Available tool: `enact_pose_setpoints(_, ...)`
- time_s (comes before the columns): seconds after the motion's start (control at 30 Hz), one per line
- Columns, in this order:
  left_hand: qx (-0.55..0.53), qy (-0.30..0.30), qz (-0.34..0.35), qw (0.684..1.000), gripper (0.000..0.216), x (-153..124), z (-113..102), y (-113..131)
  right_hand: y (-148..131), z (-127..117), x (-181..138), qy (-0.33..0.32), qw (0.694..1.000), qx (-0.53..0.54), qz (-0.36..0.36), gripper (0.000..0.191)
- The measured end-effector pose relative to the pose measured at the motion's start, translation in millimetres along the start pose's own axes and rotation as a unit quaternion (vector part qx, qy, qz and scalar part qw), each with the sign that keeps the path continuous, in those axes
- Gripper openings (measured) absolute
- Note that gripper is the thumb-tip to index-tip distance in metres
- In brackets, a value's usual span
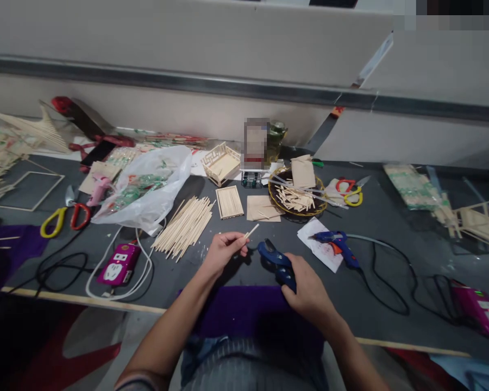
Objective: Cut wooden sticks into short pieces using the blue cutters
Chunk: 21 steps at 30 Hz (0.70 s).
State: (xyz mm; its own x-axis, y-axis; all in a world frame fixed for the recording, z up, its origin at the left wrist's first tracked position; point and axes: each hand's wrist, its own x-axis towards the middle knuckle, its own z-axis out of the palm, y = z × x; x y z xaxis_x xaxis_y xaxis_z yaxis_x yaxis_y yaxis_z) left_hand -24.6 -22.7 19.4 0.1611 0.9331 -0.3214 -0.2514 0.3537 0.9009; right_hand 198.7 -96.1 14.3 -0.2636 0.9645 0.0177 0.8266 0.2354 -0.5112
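My left hand (pixel 225 253) pinches a short, thin wooden stick (pixel 252 231) between thumb and fingers; it may be more than one piece. Wrapped around blue hand shears (pixel 274 254) is my right hand (pixel 307 285); the blades point up and left towards the stick, apart from it. A loose pile of long wooden sticks (pixel 185 227) lies to the left of my left hand. Just beyond my hands are a small stick panel (pixel 229 202) and a brown cardboard piece (pixel 264 208) with bits of stick on it.
A basket (pixel 274 202) holds short sticks. Right of my right hand, a blue glue gun (pixel 337 243) rests on white paper (pixel 315 251). Also here are a small wooden bed-like model (pixel 221 164), a plastic bag (pixel 163 187), scissors (pixel 353 196), a purple power box (pixel 120 264) and cables.
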Motion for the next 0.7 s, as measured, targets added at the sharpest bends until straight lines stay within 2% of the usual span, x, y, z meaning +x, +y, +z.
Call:
enact_pose_setpoints(0.13, 0.011, -0.05, -0.043, 0.998, 0.029, -12.7, 0.6, 1.8, -8.4, 2.6, -2.4, 0.027, 0.998, 0.053, -0.023, 0.05)
enact_pose_setpoints(0.33, 0.026, -0.114, -0.082, 0.99, 0.037, -18.5, 3.4, 6.1, -12.0, 3.7, 8.4, 0.016, 0.996, 0.059, -0.066, 0.051)
enact_pose_setpoints(0.4, 0.036, -0.127, -0.088, 0.987, 0.041, -18.3, 3.9, 7.9, -10.7, 4.6, 12.4, 0.022, 0.994, 0.069, -0.08, 0.053)
enact_pose_setpoints(0.57, 0.072, -0.164, -0.087, 0.98, 0.045, -16.7, 4.3, 12.2, -9.0, 8.9, 19.6, 0.084, 0.982, 0.093, -0.14, 0.061)
enact_pose_setpoints(0.7, 0.08, -0.176, -0.087, 0.977, 0.046, -14.6, 2.6, 12.6, -9.3, 10.0, 23.9, 0.076, 0.984, 0.103, -0.125, 0.061)
